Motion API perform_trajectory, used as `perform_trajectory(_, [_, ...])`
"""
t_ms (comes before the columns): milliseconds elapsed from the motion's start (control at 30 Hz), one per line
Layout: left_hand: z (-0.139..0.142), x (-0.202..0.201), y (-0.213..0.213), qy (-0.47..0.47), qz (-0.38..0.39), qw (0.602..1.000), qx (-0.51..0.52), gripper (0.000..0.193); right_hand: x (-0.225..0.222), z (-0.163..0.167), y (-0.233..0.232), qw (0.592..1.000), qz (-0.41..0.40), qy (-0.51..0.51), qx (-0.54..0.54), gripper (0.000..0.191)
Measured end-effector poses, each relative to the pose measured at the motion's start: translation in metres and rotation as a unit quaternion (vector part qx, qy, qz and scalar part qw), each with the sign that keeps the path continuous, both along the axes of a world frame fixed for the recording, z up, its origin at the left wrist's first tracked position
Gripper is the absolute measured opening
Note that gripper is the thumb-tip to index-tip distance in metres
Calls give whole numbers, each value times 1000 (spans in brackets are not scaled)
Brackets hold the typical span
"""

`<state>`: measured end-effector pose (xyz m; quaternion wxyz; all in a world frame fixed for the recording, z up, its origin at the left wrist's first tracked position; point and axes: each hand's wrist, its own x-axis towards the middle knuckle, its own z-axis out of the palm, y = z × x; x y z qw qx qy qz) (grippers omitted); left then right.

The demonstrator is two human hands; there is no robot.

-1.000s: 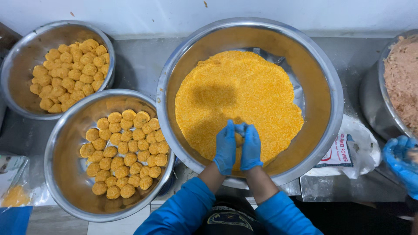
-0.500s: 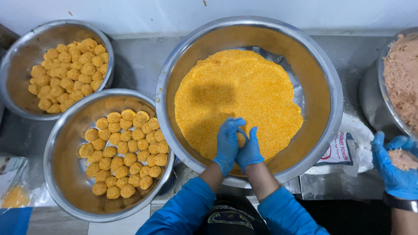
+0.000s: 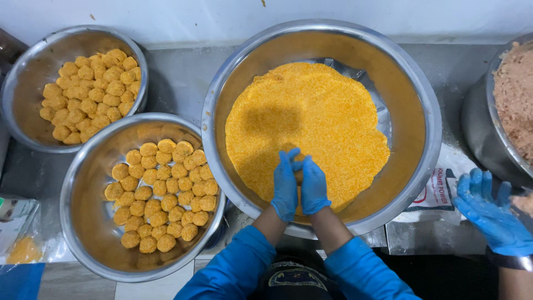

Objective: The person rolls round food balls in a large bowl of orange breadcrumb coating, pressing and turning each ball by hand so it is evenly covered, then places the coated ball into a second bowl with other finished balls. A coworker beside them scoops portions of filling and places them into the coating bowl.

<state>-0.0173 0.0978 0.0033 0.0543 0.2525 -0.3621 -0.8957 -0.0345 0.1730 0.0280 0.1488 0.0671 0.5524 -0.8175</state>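
Between both hands' fingers (image 3: 288, 166) sits a crumbed ball (image 3: 299, 175).

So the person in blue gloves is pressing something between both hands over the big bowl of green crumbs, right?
Not quite: the head view shows orange crumbs, not green. Both gloved hands, left hand and right hand, do press together over the big bowl.

Whatever the cupped hands (image 3: 300, 186) enclose hidden; pinkish-mix bowl (image 3: 482, 133) cut off at right edge.
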Motion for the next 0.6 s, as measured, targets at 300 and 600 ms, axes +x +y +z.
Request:
perform_trajectory(300, [-67, 5, -44, 11, -14, 979, 202, 47, -51, -68, 34, 697, 278, 139, 646, 82])
perform_trajectory(600, [-67, 2, -59, -1, 40, 988, 147, 30, -47, -53, 37, 939, 288, -178, 56, 53])
